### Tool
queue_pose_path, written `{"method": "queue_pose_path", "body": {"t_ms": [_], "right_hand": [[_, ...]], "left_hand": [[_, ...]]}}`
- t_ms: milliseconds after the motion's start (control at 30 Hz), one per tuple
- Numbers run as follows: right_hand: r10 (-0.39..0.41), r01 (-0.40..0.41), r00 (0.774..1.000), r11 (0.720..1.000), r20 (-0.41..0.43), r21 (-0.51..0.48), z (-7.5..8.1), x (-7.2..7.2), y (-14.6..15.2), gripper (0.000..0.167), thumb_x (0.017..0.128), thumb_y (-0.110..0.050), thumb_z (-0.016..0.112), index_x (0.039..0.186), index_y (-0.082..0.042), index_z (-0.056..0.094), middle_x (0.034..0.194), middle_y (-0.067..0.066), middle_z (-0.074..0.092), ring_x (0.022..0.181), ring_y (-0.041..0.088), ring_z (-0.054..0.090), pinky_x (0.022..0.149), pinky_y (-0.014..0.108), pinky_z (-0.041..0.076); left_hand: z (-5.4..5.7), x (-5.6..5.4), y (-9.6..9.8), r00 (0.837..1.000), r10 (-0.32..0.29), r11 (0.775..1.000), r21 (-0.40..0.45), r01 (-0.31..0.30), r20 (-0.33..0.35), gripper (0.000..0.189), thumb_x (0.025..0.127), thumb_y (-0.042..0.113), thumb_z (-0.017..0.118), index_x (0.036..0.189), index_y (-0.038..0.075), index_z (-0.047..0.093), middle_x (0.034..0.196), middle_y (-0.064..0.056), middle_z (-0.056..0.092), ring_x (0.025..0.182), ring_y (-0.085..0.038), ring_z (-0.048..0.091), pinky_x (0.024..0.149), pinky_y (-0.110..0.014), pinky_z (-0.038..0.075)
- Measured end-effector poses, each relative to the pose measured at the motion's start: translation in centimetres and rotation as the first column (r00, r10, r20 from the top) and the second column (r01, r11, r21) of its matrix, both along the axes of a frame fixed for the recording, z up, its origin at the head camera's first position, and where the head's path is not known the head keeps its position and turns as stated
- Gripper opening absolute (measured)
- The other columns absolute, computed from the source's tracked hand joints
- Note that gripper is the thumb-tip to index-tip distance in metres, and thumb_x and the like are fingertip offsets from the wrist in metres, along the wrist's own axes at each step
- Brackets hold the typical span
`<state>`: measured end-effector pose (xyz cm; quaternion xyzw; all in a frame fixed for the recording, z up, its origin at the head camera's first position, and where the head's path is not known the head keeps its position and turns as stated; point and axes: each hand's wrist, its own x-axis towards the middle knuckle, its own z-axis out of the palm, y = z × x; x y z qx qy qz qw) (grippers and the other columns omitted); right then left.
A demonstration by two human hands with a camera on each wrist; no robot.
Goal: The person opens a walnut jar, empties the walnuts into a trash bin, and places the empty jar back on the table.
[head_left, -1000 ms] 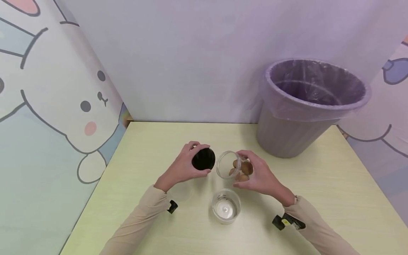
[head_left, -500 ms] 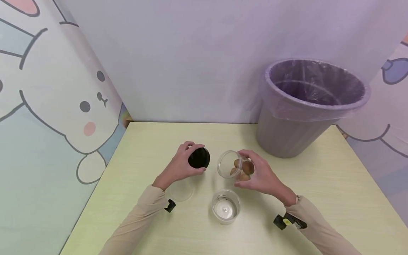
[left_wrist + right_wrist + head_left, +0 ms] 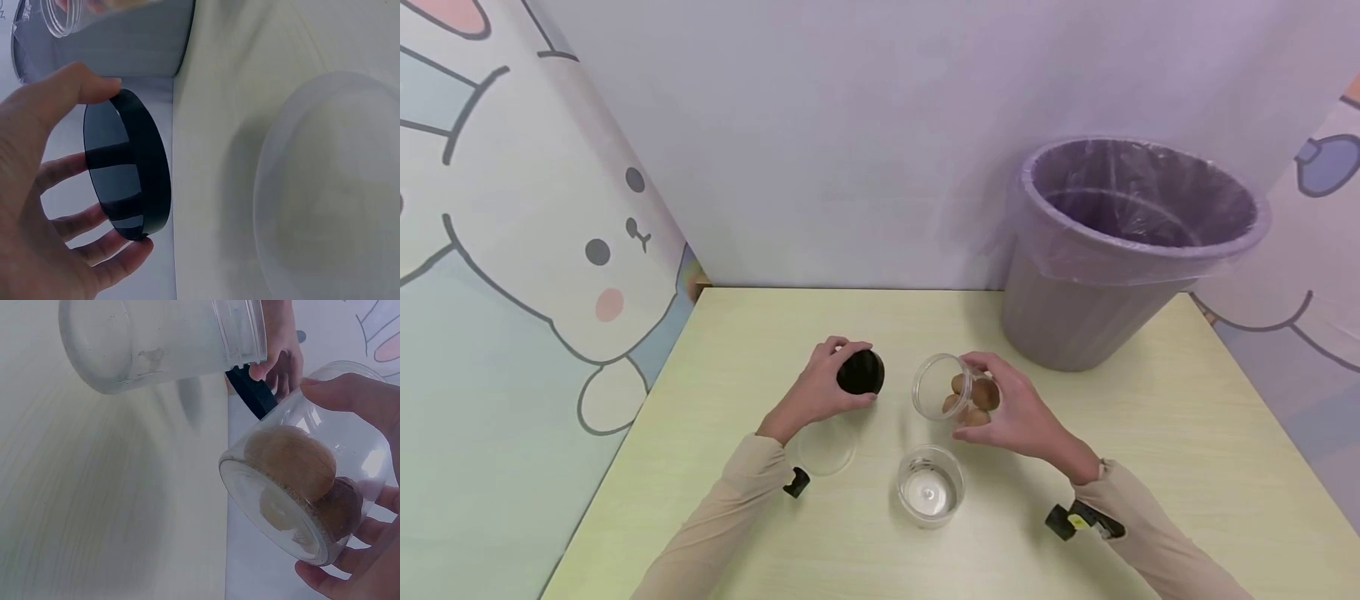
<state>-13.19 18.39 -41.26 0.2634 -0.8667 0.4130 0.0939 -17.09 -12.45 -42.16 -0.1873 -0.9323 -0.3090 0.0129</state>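
Observation:
My left hand (image 3: 818,392) grips a round black lid (image 3: 861,372) by its edge, thumb on one side and fingers on the other; the left wrist view shows its glossy flat face. Across from it, my right hand (image 3: 1015,417) holds a clear jar (image 3: 934,388) without a lid, tipped so its mouth faces left toward the black lid. Inside lie several brown, rounded, nut-like pieces (image 3: 290,461), gathered near the jar's bottom. The lid and jar are apart, with a gap between them. Both are held above the table.
A second clear jar (image 3: 931,515) stands upright and uncapped on the pale table (image 3: 820,542), nearer the body. Left of it lies a thin translucent disc (image 3: 826,454), partly behind the left wrist. A large bin (image 3: 1075,321) with a plastic liner stands at the back right, against the wall.
My left hand has drawn the black lid to the left, away from the jar, widening the gap and uncovering more of the translucent disc. The right hand and its jar have barely shifted.

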Motion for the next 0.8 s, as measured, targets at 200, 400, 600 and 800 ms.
{"method": "queue_pose_path", "body": {"t_ms": [200, 400, 600, 800], "right_hand": [[0.004, -0.004, 1.000, 1.000, 0.010, 0.006, 0.2, 0.0, 0.2, 0.092, 0.049, -0.028, 0.094, 0.129, -0.016, 0.049, 0.119, -0.006, 0.056, 0.106, 0.011, 0.052, 0.089, 0.039, 0.044], [0.013, -0.013, 1.000, 1.000, 0.016, 0.009, 0.4, 0.1, 0.4, 0.092, 0.050, -0.028, 0.094, 0.129, -0.016, 0.049, 0.121, -0.005, 0.056, 0.107, 0.012, 0.052, 0.090, 0.041, 0.043], [0.029, -0.030, 0.999, 0.999, 0.018, 0.019, 0.7, 0.2, 0.7, 0.093, 0.050, -0.030, 0.094, 0.130, -0.018, 0.048, 0.121, -0.007, 0.054, 0.109, 0.011, 0.051, 0.091, 0.040, 0.043], [0.034, -0.034, 0.999, 0.999, 0.016, 0.030, 0.9, 0.4, 0.9, 0.093, 0.051, -0.031, 0.093, 0.130, -0.019, 0.048, 0.122, -0.008, 0.054, 0.110, 0.010, 0.051, 0.091, 0.040, 0.043]], "left_hand": [[-0.5, -0.3, -0.2, 1.000, -0.003, 1.000, -0.022, 0.003, 0.002, 0.068, 0.071, 0.040, 0.079, 0.132, 0.026, 0.052, 0.129, -0.009, 0.041, 0.119, -0.029, 0.038, 0.088, -0.052, 0.044], [-0.9, -0.5, -0.4, 0.999, 0.012, 0.999, -0.042, -0.011, 0.035, 0.068, 0.072, 0.038, 0.079, 0.133, 0.025, 0.052, 0.129, -0.009, 0.041, 0.119, -0.029, 0.037, 0.086, -0.052, 0.044], [-1.5, -0.8, -0.8, 0.997, 0.029, 0.997, -0.076, -0.024, 0.068, 0.070, 0.072, 0.036, 0.080, 0.134, 0.020, 0.052, 0.127, -0.010, 0.041, 0.115, -0.029, 0.037, 0.084, -0.051, 0.045], [-2.0, -1.1, -0.9, 0.995, 0.032, 0.993, -0.115, -0.021, 0.094, 0.072, 0.072, 0.037, 0.080, 0.135, 0.019, 0.051, 0.125, -0.011, 0.042, 0.111, -0.030, 0.038, 0.080, -0.050, 0.046]]}}
